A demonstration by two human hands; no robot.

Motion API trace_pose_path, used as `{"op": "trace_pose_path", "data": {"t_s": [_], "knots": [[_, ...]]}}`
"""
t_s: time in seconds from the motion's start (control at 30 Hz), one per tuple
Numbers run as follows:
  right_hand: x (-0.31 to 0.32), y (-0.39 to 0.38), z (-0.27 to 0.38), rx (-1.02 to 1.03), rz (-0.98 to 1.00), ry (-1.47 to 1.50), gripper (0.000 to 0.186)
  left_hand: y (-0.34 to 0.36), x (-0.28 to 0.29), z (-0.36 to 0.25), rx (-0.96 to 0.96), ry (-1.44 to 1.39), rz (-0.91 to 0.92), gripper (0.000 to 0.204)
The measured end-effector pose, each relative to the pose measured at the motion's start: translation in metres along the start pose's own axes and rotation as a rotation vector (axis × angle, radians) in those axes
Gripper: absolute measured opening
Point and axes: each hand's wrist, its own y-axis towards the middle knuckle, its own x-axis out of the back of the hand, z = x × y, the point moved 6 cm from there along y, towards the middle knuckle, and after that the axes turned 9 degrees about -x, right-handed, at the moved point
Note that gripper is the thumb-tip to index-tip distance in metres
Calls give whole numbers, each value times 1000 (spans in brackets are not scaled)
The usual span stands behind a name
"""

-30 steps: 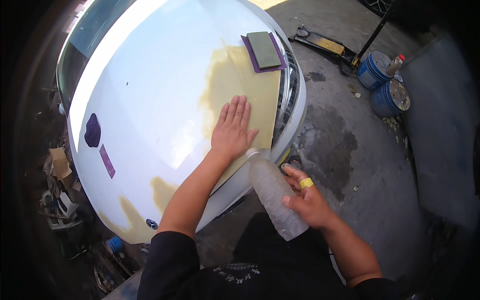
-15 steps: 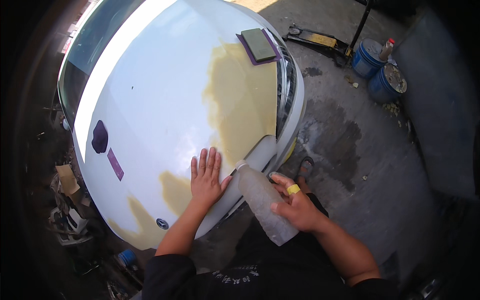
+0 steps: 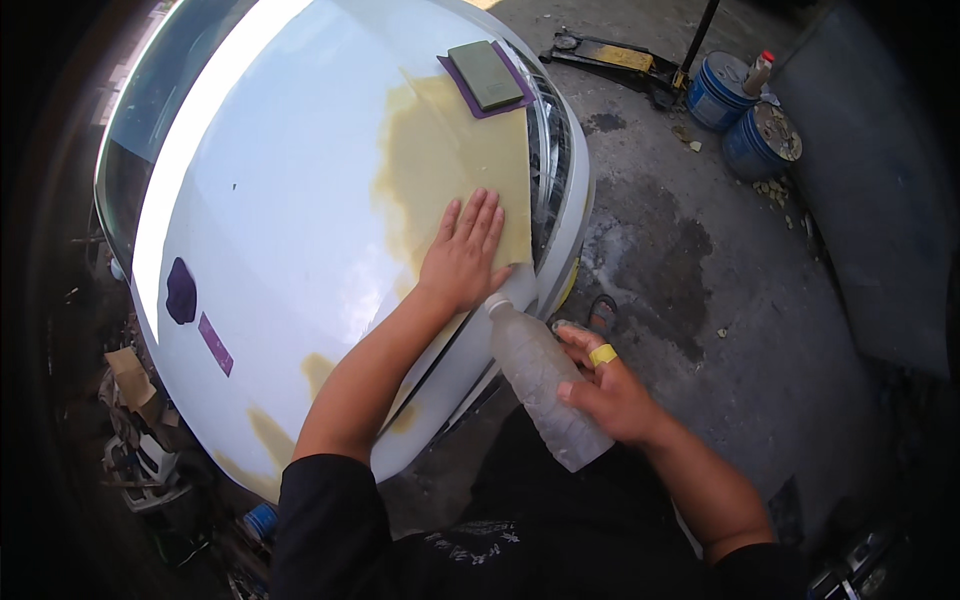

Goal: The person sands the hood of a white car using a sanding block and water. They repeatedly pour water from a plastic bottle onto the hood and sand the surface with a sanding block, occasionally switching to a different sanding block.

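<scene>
We press our left hand (image 3: 463, 255) flat, fingers spread, on the yellow patch (image 3: 450, 165) near the front edge of the white car hood (image 3: 290, 200). Our right hand (image 3: 605, 390) is clamped around a clear plastic bottle (image 3: 545, 385), tilted with its cap at the hood's front edge beside the left hand.

The white car hood (image 3: 300, 200) lies broad and bare around the left hand (image 3: 462, 255), which rests flat on it. Farther up, a sanding block (image 3: 485, 75) on a purple sheet blocks the yellow patch's far end. A dark purple piece (image 3: 181, 291) sits well off to the left. The plastic bottle (image 3: 545, 385) in the right hand (image 3: 610, 395) crowds the hood's near edge. Concrete floor (image 3: 700, 300) beside the car is open up to the blue buckets (image 3: 745, 115) and floor jack (image 3: 610, 55).
</scene>
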Motion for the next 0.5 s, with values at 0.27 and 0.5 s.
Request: {"op": "trace_pose_path", "data": {"t_s": [0.27,0.5], "knots": [[-16,5,-9,-17,47,-74,74,-82,-11,-24,-42,-33,-6,65],[-23,12,-29,-17,63,-91,73,-164,-11,-30,12,-82,10,66]]}}
